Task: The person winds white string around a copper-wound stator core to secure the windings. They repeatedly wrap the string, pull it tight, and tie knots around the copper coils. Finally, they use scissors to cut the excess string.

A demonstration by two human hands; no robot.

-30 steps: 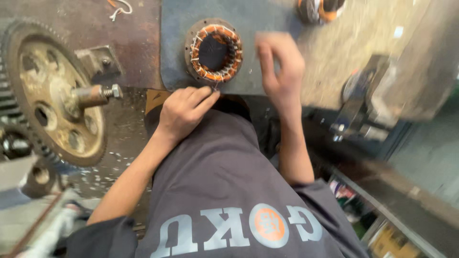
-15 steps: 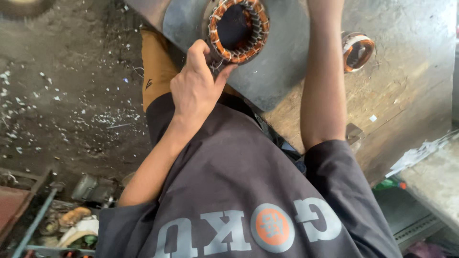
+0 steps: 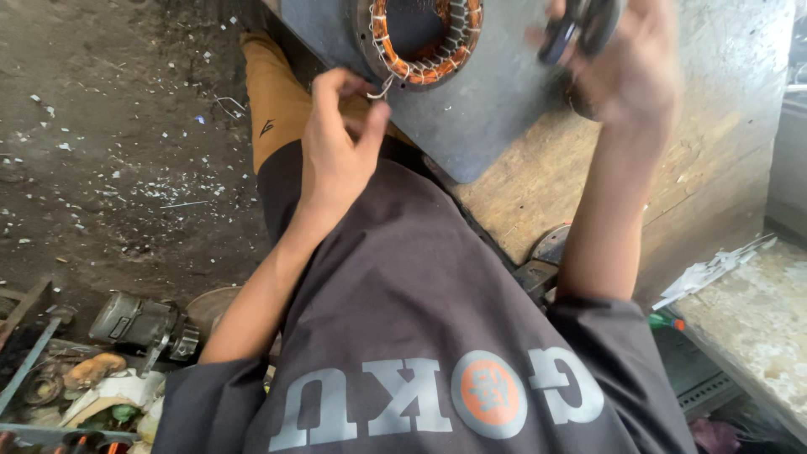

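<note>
Basically, landmark was the stator; every place below is given relative to it.
Stator: wound stator [image 3: 427, 38] with copper-orange coils lay flat on a grey metal plate [image 3: 496, 126], which sat on the wooden counter [image 3: 714, 160]. Its top was cut off by the frame edge.
Lead: a thin pale wire end [image 3: 385, 87] stuck out at the stator's lower-left rim.
Left hand: left hand [image 3: 340, 143] was just below-left of the stator, thumb and forefinger pinched shut on that wire end, other fingers curled loosely.
Right hand: right hand [image 3: 626, 71] was raised to the right of the stator, closed around a dark tool [image 3: 580, 25] with looped handles, probably cutters or pliers; blurred, so I couldn't tell which.
Step, my read: handling that lead with the tool.
Doing it well: keep the pinch close to the coil so the pull stays off the winding; bring the tool tips in beside the fingertips, not across the copper; avoid nicking neighbouring turns.
Risk: a tug could drag the stator across the smooth plate.
</note>
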